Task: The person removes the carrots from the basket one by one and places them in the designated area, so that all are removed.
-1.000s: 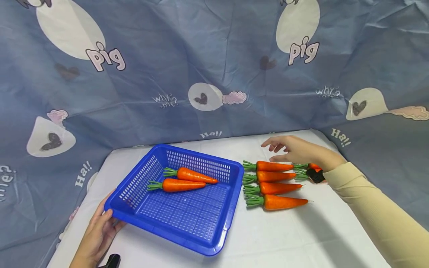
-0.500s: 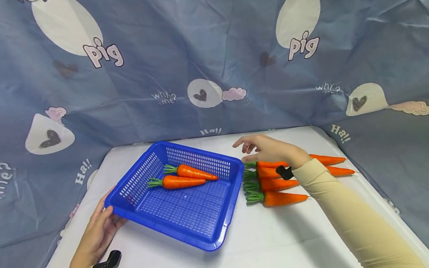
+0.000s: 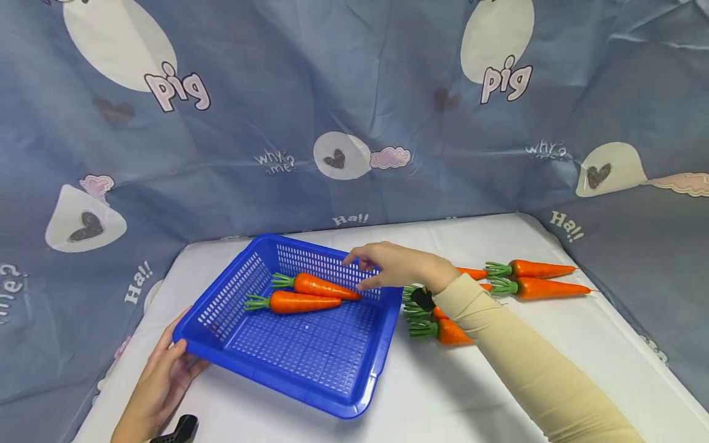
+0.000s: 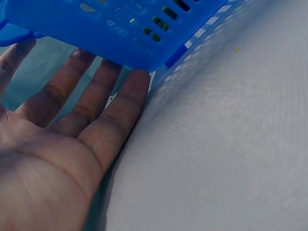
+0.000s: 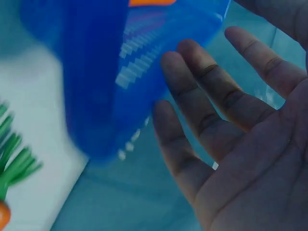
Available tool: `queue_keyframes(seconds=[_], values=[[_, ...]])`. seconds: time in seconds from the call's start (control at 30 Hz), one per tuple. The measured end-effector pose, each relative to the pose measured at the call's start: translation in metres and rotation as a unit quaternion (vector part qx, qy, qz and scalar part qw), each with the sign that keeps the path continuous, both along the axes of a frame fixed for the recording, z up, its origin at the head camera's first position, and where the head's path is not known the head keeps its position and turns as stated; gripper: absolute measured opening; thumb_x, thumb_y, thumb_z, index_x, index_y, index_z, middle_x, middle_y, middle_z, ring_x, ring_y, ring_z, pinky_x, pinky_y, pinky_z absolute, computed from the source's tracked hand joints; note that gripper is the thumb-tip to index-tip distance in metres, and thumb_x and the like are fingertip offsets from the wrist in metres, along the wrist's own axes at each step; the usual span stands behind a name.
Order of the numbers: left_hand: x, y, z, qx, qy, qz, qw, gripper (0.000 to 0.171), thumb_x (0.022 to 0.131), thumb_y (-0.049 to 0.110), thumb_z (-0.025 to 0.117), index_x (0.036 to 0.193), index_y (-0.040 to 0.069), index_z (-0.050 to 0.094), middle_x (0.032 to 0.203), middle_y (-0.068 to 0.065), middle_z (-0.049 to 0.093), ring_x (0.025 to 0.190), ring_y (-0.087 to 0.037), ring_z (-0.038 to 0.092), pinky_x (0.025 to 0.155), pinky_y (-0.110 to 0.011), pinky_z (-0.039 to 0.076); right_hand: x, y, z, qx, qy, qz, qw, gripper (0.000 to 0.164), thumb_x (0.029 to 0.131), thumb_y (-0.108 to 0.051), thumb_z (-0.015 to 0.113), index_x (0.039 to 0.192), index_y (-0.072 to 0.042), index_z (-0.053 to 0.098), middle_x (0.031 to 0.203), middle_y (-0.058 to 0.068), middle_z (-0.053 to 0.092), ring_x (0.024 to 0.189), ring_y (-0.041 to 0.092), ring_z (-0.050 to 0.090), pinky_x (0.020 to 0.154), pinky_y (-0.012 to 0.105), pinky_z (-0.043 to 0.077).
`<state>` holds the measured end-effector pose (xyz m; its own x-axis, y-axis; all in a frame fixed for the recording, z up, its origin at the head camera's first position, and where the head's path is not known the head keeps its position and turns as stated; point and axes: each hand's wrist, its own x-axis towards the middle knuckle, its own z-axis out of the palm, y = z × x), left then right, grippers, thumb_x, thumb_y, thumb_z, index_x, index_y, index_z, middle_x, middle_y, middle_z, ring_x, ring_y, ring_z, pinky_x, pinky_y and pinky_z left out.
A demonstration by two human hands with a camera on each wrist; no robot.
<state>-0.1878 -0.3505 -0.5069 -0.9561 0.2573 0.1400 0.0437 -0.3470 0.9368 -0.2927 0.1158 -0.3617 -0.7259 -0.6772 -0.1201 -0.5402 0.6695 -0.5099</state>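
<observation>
A blue plastic basket [image 3: 288, 394] with slotted walls stands at the left of the table. Two orange carrots with green tops lie inside it, a front carrot [image 3: 301, 303] and a back carrot [image 3: 327, 287]. My left hand [image 3: 160, 381] holds the basket's near left corner, thumb at the rim and fingers against the outer wall; the left wrist view shows those fingers [image 4: 120, 106] at the slotted side. Above the basket's back right rim hovers my right hand [image 3: 396, 264], fingers loosely bent, holding nothing. In the right wrist view its fingers [image 5: 211, 106] are apart from one another.
Right of the basket several carrots lie in a column, the nearest carrot [image 3: 453, 333] plainly visible and others partly behind my right arm. Farther right lie a back carrot [image 3: 540, 269] and a front carrot [image 3: 554, 289]. Patterned cloth [image 3: 266, 203] hangs behind the white table [image 3: 443, 406].
My right hand has moved left from over the carrots to the basket's back right rim, its fingers loosely bent throughout. My left hand and the basket have stayed in place.
</observation>
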Motion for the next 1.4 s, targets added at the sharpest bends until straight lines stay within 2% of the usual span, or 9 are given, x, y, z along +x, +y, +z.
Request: queue_keyframes(seconds=[0.13,0.43,0.7,0.9,1.03,1.23,1.4], values=[[0.002,-0.002,-0.001,0.009,-0.007,-0.006,0.9999,0.055,0.116,0.007,0.030,0.162,0.034,0.043,0.148,0.010,0.067,0.127,-0.011,0.071,0.097,-0.033,0.062,0.002,-0.022,-0.011,0.008,-0.012,0.021,1.000,0.053,0.100,-0.024,0.078,0.150,-0.014,0.061,0.127,0.015,0.069,0.119,0.030,0.064,0.107,0.043,0.053],[0.000,-0.002,-0.001,0.024,-0.004,-0.014,0.9996,0.056,0.116,0.007,0.029,0.164,0.033,0.042,0.148,0.008,0.067,0.128,-0.012,0.071,0.098,-0.035,0.062,-0.003,-0.059,-0.013,0.024,-0.030,0.044,0.998,0.055,0.101,-0.025,0.078,0.151,-0.012,0.059,0.137,0.015,0.068,0.125,0.032,0.064,0.109,0.043,0.053],[0.001,-0.002,0.000,0.010,-0.009,0.000,0.9999,0.055,0.117,0.008,0.030,0.163,0.034,0.043,0.147,0.010,0.067,0.126,-0.011,0.071,0.096,-0.034,0.063,-0.009,-0.085,-0.022,0.032,-0.045,0.049,0.997,0.057,0.101,-0.024,0.077,0.153,-0.013,0.058,0.148,0.012,0.064,0.135,0.031,0.062,0.117,0.043,0.051],[0.001,0.001,0.001,0.004,-0.006,0.000,1.0000,0.055,0.117,0.008,0.029,0.164,0.032,0.041,0.148,0.009,0.066,0.127,-0.011,0.071,0.097,-0.034,0.062,-0.011,-0.102,-0.028,0.054,-0.033,0.044,0.997,0.058,0.100,-0.028,0.079,0.153,-0.014,0.059,0.152,0.010,0.063,0.138,0.028,0.060,0.120,0.043,0.048],[0.000,0.002,0.002,0.009,-0.001,-0.007,0.9999,0.055,0.117,0.008,0.028,0.165,0.032,0.040,0.148,0.009,0.066,0.127,-0.011,0.071,0.098,-0.034,0.062,-0.011,-0.112,-0.032,0.062,-0.032,0.038,0.997,0.059,0.097,-0.026,0.081,0.151,-0.015,0.060,0.150,0.009,0.064,0.136,0.026,0.060,0.121,0.041,0.047],[0.000,0.001,0.001,0.012,0.000,-0.017,0.9998,0.055,0.117,0.009,0.027,0.165,0.033,0.039,0.149,0.009,0.066,0.127,-0.011,0.070,0.098,-0.035,0.061,-0.008,-0.123,-0.038,0.082,-0.030,0.017,0.996,0.061,0.089,-0.014,0.089,0.146,-0.021,0.065,0.139,0.005,0.068,0.123,0.020,0.062,0.115,0.036,0.050],[0.002,-0.002,0.001,-0.017,-0.003,-0.003,0.9998,0.055,0.117,0.010,0.028,0.167,0.033,0.035,0.150,0.011,0.064,0.128,-0.010,0.069,0.098,-0.035,0.062,-0.005,-0.133,-0.045,0.088,-0.013,0.010,0.996,0.055,0.091,-0.004,0.085,0.140,-0.022,0.067,0.129,0.001,0.070,0.112,0.017,0.061,0.105,0.030,0.055]])
